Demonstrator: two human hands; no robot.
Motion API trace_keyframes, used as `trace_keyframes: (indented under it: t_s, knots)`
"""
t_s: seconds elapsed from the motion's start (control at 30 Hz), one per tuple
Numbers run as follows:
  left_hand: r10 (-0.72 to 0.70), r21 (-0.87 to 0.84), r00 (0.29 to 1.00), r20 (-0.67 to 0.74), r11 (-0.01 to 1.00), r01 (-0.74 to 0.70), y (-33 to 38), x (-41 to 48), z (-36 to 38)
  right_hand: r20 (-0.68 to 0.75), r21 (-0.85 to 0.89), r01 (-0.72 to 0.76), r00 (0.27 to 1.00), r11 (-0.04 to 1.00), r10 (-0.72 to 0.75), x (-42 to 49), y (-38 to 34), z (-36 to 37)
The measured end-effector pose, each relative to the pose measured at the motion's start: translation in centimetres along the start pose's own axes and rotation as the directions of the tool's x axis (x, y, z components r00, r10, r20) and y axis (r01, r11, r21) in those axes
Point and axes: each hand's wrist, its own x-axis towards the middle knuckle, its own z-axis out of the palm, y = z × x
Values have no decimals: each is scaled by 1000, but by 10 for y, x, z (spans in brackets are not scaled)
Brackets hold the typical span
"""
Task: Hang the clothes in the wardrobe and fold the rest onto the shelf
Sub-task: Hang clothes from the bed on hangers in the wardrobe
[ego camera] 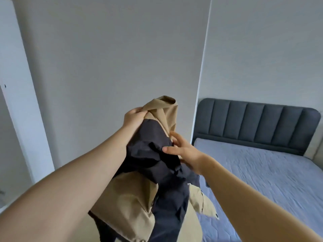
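A tan and dark navy jacket (153,180) hangs in the air in front of me, bunched and creased. My left hand (133,117) grips its tan collar at the top and holds the whole garment up. My right hand (181,151) touches the navy part just below the collar from the right side, fingers spread and the thumb lying on the dark fabric. A tan flap with a dark snap (204,203) dangles at the lower right. The jacket's lower part runs out of the bottom of the view.
A bed with a blue-grey mattress (262,172) and a dark padded headboard (253,123) fills the right side. A plain white wall (113,58) stands straight ahead. A white panel (19,102), perhaps a wardrobe door, stands at the far left.
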Motion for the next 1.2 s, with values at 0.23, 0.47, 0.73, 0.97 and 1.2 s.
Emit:
trace_keyframes:
  t_s: [0.23,0.47,0.73,0.97,1.2]
  knots:
    - [53,22,999,3,998,-53,15,-1,11,-299,-338,51,941,940,-159,7,4,-3]
    - [159,-91,750,642,987,-131,3,-34,-8,-451,109,138,889,984,-75,20,-36,-5]
    - [-6,376,888,460,907,-189,-23,-36,-19,-364,192,146,929,970,-68,24,-43,13]
    - [49,45,999,0,998,-49,15,-10,-23,-98,-113,125,986,986,-136,10,-38,-2]
    - [184,14,982,45,983,-185,34,-3,-3,-149,-321,87,979,943,-141,7,-28,-5]
